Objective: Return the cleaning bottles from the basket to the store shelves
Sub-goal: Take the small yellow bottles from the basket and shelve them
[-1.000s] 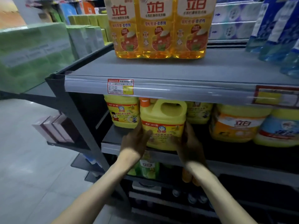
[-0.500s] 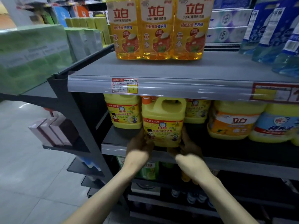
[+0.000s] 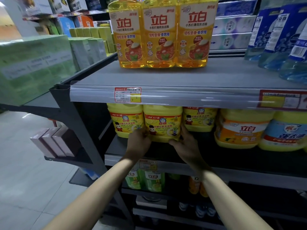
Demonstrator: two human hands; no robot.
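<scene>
A yellow detergent jug [image 3: 162, 123] with a red-banded label stands on the dark middle shelf [image 3: 216, 156], its top hidden under the shelf above. My left hand [image 3: 138, 143] holds its lower left side with the fingers curled against it. My right hand [image 3: 186, 145] holds the lower right corner, thumb along the bottom front edge. Two matching jugs flank it, one to the left [image 3: 124, 120] and one behind to the right [image 3: 199, 118]. No basket is in view.
Three tall yellow bottles [image 3: 159, 34] and blue pouches [image 3: 282, 34] stand on the grey upper shelf [image 3: 182, 77]. Orange-labelled [image 3: 240, 128] and blue-labelled [image 3: 285, 131] jugs sit to the right. Green bottles [image 3: 149, 180] stand on the shelf below. Tiled floor [image 3: 25, 180] lies to the left.
The jug has gone further back under the upper shelf, level with its left neighbour. Both hands slid down to its base, and the view has come closer.
</scene>
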